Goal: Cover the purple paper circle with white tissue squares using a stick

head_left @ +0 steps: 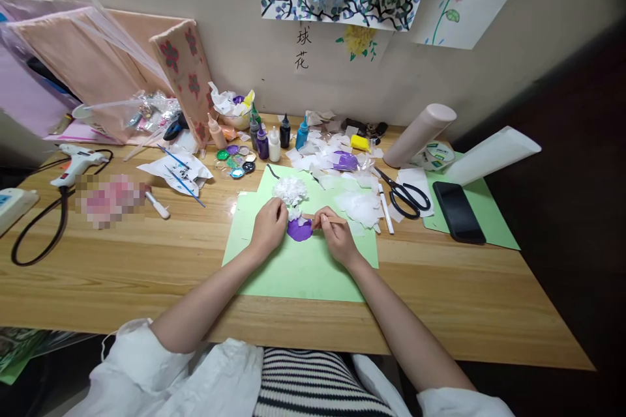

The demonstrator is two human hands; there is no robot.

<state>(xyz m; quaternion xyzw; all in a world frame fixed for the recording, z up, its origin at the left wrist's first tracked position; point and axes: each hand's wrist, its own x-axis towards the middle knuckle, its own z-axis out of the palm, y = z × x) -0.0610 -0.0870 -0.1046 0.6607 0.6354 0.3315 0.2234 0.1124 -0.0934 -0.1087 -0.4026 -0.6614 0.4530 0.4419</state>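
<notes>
A light-green sheet (298,273) lies on the table in front of me. On it rests a flat, rounded purple piece (300,230), perhaps clay, with a small white tuft (294,214) against its upper edge. Just beyond sits a fluffy white paper flower (290,189). My left hand (268,227) is closed at the left of the purple piece; what its fingers hold is hidden. My right hand (338,234) grips a flat wooden stick (328,219) at the purple piece's right edge. White tissue petals (360,208) lie to the right.
Black scissors (403,197), a white pen (386,210) and a phone (458,212) lie on the right. Several paint bottles (274,143) and paint caps stand behind. Left are brushes (184,186), a glue gun (75,163) and its cable.
</notes>
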